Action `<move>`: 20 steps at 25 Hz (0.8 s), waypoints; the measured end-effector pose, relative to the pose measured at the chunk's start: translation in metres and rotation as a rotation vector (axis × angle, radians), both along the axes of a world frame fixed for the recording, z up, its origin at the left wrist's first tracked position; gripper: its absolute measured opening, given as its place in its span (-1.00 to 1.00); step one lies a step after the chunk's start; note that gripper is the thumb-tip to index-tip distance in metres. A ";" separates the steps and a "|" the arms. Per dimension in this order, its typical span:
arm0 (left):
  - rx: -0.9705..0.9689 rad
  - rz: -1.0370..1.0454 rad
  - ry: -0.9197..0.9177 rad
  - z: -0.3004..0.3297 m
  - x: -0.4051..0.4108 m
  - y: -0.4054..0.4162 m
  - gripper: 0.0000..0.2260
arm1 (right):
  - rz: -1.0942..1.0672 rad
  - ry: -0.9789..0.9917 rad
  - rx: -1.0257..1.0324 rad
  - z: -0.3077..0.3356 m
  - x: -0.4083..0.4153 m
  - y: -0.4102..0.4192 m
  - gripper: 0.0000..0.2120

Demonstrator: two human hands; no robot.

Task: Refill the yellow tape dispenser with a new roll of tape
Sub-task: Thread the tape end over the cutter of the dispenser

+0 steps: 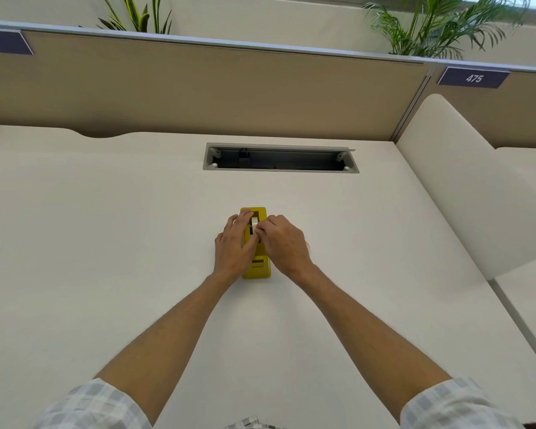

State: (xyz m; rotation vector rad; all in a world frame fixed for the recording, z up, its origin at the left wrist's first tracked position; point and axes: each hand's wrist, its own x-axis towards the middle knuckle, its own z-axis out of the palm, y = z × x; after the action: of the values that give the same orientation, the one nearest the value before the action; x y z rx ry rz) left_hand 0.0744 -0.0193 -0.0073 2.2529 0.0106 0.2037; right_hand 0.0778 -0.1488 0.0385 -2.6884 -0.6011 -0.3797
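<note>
On the tabletop: the tabletop [106, 243] is pale and nearly bare; the dispenser [257, 267] stands near its middle, on the near side of the cable slot [280, 157], with its long axis running away from the person.
Left hand: the left hand [234, 246] lies against the dispenser's left side, fingers curled over the top edge beside the roll, thumb reaching across the body; it looks to be steadying the dispenser more than pinching anything.
Dispenser: yellow, upright, not tilted; its near end with the cutter slot shows clear of both hands.
Roll: the roll [254, 223] sits on edge in the dispenser's well, between the two hands, only its top arc visible.
Right hand: the right hand [283, 243] comes in from the dispenser's right, fingertips bunched together at the roll; whether they grip the roll, its hub or a loose tape end I cannot tell.
Done: judging by how things lie, the roll is already in or almost in the well.
Left: seating cannot be confirmed from here; no tape strip shows drawn to the cutter, so that step probably remains.
Right of the dispenser: a pale desk divider [464, 187] stands well apart, uninvolved.
</note>
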 end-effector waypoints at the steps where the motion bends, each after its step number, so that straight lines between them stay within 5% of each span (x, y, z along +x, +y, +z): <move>1: -0.003 -0.004 0.007 0.001 -0.001 0.000 -0.55 | 0.000 0.002 0.003 -0.001 -0.001 0.000 -0.80; 20: -0.136 -0.052 0.130 -0.005 -0.008 0.006 -0.58 | 0.062 -0.015 0.058 -0.003 -0.032 0.000 -0.84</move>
State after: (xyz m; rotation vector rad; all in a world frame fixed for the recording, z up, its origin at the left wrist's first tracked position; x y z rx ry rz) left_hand 0.0660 -0.0133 -0.0122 2.1246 0.0344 0.0277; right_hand 0.0458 -0.1487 0.0351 -2.6074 -0.6654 -0.3953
